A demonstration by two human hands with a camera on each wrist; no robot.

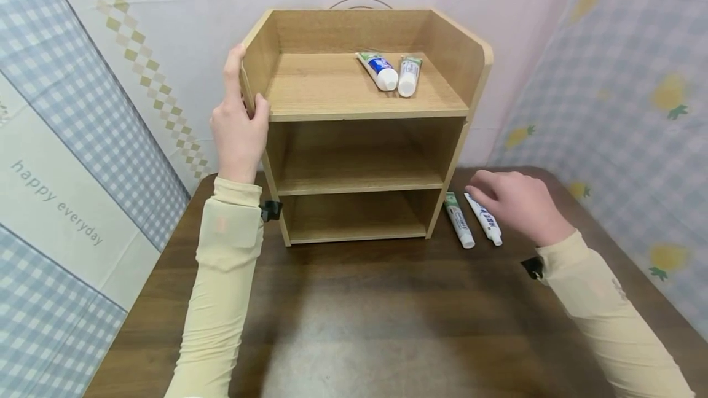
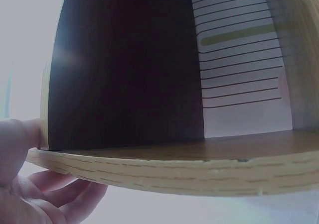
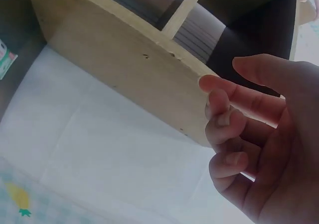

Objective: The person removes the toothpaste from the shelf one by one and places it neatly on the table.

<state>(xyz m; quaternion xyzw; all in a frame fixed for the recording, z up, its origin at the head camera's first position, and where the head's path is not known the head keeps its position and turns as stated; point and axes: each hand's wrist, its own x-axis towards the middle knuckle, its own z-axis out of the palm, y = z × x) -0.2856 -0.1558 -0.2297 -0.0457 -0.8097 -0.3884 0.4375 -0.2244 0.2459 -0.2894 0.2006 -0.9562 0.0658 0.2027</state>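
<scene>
A wooden shelf unit (image 1: pixel 354 114) stands on the table. My left hand (image 1: pixel 240 131) grips the edge of its left side panel, thumb on the front side and fingers around the outside. In the left wrist view, the fingers (image 2: pixel 82 199) wrap the board's edge. My right hand (image 1: pixel 517 204) is above the table right of the unit, fingers loosely curled and holding nothing. Below and beside it lie a white and blue toothpaste tube (image 1: pixel 485 220) and a green and white tube (image 1: pixel 459 221). On the top shelf lie a blue and green tube (image 1: pixel 379 71) and a white tube (image 1: pixel 409 77).
The unit has two lower compartments, with a middle shelf (image 1: pixel 359 182) between them. The dark wooden table (image 1: pixel 354 312) extends in front. Patterned cloth (image 1: pixel 625 91) hangs at the right, with checked cloth (image 1: pixel 72 109) at the left.
</scene>
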